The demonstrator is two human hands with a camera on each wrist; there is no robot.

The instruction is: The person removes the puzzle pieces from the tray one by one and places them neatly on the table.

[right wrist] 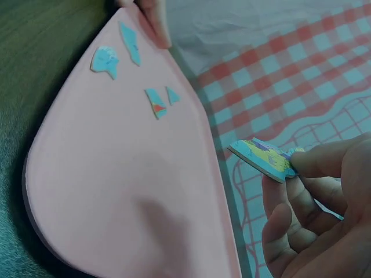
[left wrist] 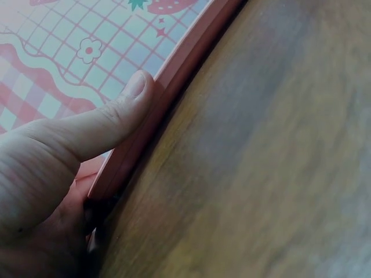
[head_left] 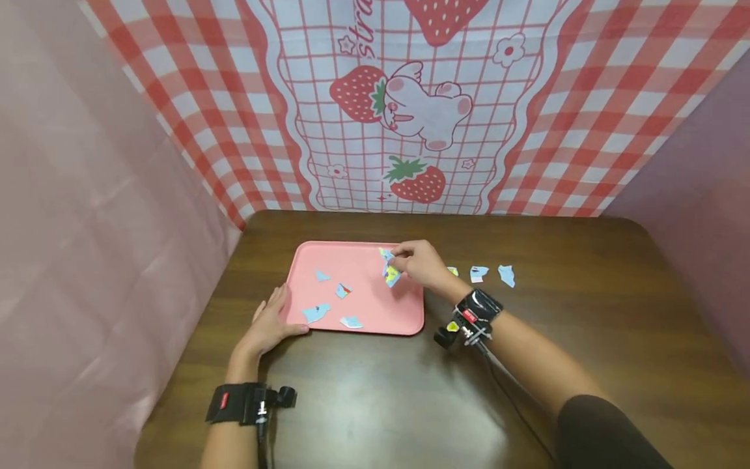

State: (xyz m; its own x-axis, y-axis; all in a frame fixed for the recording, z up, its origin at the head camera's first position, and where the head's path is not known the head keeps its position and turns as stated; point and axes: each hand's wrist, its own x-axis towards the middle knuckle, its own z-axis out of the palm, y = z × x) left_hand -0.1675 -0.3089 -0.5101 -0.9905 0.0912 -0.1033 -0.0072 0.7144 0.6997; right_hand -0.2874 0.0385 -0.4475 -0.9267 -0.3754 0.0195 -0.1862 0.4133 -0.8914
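My right hand (head_left: 423, 264) pinches a flat, irregular puzzle piece (right wrist: 264, 157), printed blue, yellow and purple, between thumb and fingers. It is held up over the right part of a pink tray (head_left: 375, 312), whose surface carries a soft shadow. At the tray's near left corner rests my left hand (head_left: 271, 327), its thumb laid straight along the front rim and its fingers along the left side. Several light blue puzzle pieces lie on the tray's left half, among them one with a red patch (head_left: 343, 290) and a larger one (head_left: 316, 312) near the left thumb.
Right of the tray, on the brown wooden table (head_left: 351, 391), lie a blue piece (head_left: 506, 275), a blue and white piece (head_left: 477, 273) and a yellow-green one (head_left: 452, 270) partly hidden by the right forearm. A strawberry-print cloth (head_left: 410, 117) hangs behind the table.
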